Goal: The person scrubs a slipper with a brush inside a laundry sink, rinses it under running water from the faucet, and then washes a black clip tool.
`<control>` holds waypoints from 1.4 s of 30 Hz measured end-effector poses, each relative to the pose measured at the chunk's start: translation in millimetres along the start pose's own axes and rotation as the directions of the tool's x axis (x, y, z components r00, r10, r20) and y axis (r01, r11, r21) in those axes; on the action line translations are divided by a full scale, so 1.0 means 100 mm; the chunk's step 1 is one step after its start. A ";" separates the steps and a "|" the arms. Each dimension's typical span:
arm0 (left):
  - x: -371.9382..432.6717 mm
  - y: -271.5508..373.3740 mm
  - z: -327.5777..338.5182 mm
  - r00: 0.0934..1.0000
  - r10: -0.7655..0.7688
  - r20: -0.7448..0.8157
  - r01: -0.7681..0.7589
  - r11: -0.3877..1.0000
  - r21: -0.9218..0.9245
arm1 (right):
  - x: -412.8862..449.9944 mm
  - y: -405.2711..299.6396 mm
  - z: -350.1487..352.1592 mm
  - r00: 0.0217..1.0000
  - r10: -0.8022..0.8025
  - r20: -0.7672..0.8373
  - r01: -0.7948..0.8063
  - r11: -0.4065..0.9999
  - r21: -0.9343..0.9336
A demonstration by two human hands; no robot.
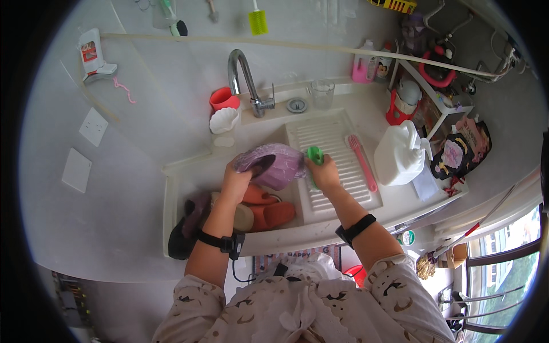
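Observation:
A purple slipper (281,167), streaked with whitish suds, is held over the sink basin by my left hand (238,180), whose fingers reach into its opening. At the slipper's right end, my right hand (324,171) grips a green-handled scrub brush (315,155); its bristles are mostly hidden. Below the slipper, orange slippers (272,215), a beige slipper (244,218) and dark purple footwear (197,210) lie in the basin (188,171). A pink brush (362,163) rests on the ribbed washboard (317,133) to the right.
A chrome faucet (253,92) rises behind the basin, beside a red cup (224,99) and a white shell-shaped dish (224,120). A clear measuring cup (322,94) stands behind the washboard. On the right are a white jug (396,154), a white rack (446,100) and dark pouches (452,156).

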State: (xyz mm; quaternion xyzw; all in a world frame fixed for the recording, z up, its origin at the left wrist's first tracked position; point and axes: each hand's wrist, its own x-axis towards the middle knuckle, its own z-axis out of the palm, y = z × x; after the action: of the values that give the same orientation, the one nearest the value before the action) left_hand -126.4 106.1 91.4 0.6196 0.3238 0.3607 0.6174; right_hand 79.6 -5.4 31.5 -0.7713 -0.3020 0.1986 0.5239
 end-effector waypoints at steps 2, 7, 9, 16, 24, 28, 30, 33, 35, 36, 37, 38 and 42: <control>0.06 -0.03 -0.07 0.997 -0.069 -0.038 0.070 0.997 0.014 | -0.08 -0.46 -0.05 0.995 -0.055 0.077 0.055 0.998 -0.001; 0.00 -0.06 -0.16 0.996 -0.082 -0.023 0.080 0.994 -0.080 | -0.31 -0.85 0.00 0.941 -0.250 0.228 0.235 0.968 0.092; 0.00 -0.05 -0.07 0.998 -0.054 -0.018 0.052 0.995 -0.089 | -0.02 -0.14 0.10 0.997 -0.039 0.064 0.034 0.996 0.077; 0.02 -0.09 -0.17 0.997 -0.044 -0.068 0.042 0.999 -0.022 | -0.21 -0.55 0.04 0.980 -0.169 0.104 0.169 0.986 0.010; 0.01 -0.05 -0.05 0.999 -0.023 -0.027 0.023 1.000 -0.003 | 0.00 -0.23 -0.11 0.989 0.002 0.146 0.024 0.985 -0.174; -0.02 -0.03 -0.12 0.995 -0.062 -0.084 0.061 0.998 -0.009 | -0.26 -0.73 -0.09 0.962 -0.161 0.220 0.159 0.987 0.026; -0.05 0.05 0.04 0.997 -0.060 -0.045 0.059 0.998 -0.018 | -0.04 -0.09 -0.12 0.988 -0.045 0.147 0.052 0.998 -0.045; -0.04 0.11 0.15 0.999 0.013 -0.036 -0.012 1.000 0.028 | -0.02 -0.10 -0.21 0.994 0.071 0.082 -0.062 0.991 -0.116; -0.01 0.14 0.19 0.995 0.096 -0.030 -0.088 0.976 0.200 | -0.15 -0.54 -0.29 0.986 -0.118 0.117 0.127 0.989 -0.073; 0.00 0.15 0.20 0.994 0.097 -0.041 -0.087 0.975 0.203 | -0.24 -0.77 -0.26 0.977 -0.203 0.057 0.202 0.979 0.029; 0.02 0.17 0.24 0.986 0.154 -0.064 -0.131 0.952 0.277 | -0.32 -1.00 -0.29 0.976 -0.208 0.059 0.206 0.978 0.028; 0.04 0.19 0.27 0.973 0.214 -0.086 -0.171 0.920 0.353 | -0.38 -1.21 -0.32 0.954 -0.294 0.065 0.291 0.955 0.053; 0.05 0.42 0.63 0.955 0.296 0.002 -0.272 0.876 0.398 | -0.44 -1.29 -0.46 0.750 -0.660 -0.047 0.658 0.752 -0.051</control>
State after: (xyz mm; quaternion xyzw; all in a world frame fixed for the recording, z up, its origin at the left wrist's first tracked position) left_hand -72.2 75.4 135.2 0.7610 0.3131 0.3928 0.4106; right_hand 42.6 -31.7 168.0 -0.6294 -0.5410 -0.0271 0.5572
